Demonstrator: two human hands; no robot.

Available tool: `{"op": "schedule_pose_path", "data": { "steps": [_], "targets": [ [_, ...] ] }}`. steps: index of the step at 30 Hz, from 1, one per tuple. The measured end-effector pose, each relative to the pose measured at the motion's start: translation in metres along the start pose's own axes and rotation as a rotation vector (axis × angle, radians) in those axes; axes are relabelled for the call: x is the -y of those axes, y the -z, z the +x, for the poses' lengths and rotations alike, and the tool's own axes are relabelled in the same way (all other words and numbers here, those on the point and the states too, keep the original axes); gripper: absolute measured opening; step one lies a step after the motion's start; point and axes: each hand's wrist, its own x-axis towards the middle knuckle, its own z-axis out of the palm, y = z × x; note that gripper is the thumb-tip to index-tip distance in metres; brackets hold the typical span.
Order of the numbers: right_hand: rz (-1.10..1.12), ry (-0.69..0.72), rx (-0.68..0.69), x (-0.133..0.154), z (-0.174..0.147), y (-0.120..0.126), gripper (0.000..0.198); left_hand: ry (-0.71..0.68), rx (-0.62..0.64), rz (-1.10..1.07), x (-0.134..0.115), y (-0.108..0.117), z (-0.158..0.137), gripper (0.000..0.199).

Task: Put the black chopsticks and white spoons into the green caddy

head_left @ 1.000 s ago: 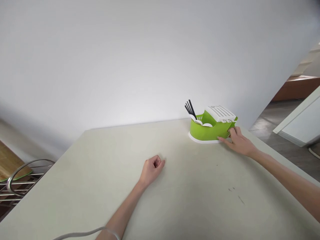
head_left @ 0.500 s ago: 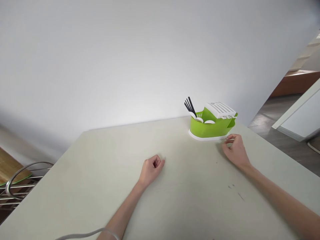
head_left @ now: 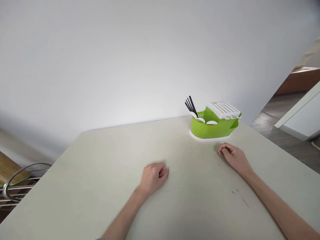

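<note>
My left hand (head_left: 153,178) rests on the table (head_left: 100,166) in a loose fist, with nothing seen in it. To its right, my right hand (head_left: 232,156) lies with the fingers curled in; no object shows between them. The nearest thing to it is a green utensil holder (head_left: 210,130), just beyond the hand and apart from it. This holder has a white slotted top (head_left: 223,108) and a white base. Black chopsticks (head_left: 192,106) and white spoons (head_left: 200,120) stick out of its left part.
A white wall (head_left: 140,66) rises along the table's back edge. At the lower left, a metal wire rack (head_left: 18,188) holds a wooden board (head_left: 11,168) beside the table. Past the right edge are a floor (head_left: 272,108) and a white panel (head_left: 302,113).
My right hand has drawn back from the holder's base, its fingers curling in more. My left hand sits slightly lower and further right in view, still closed. The view has shifted a little.
</note>
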Motion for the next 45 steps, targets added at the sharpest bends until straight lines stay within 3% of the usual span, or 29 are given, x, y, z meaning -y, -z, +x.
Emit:
{"op": "schedule_pose_path", "data": {
  "steps": [7,45],
  "targets": [
    [-0.012,-0.015,0.036,0.004,-0.002,0.002,0.022,-0.034,0.018,0.094,0.003,-0.002,-0.001,0.035],
    [-0.036,-0.03,0.045,0.011,-0.005,0.004,0.023,-0.081,-0.017,0.12,0.002,-0.003,-0.002,0.035]
  ]
}}
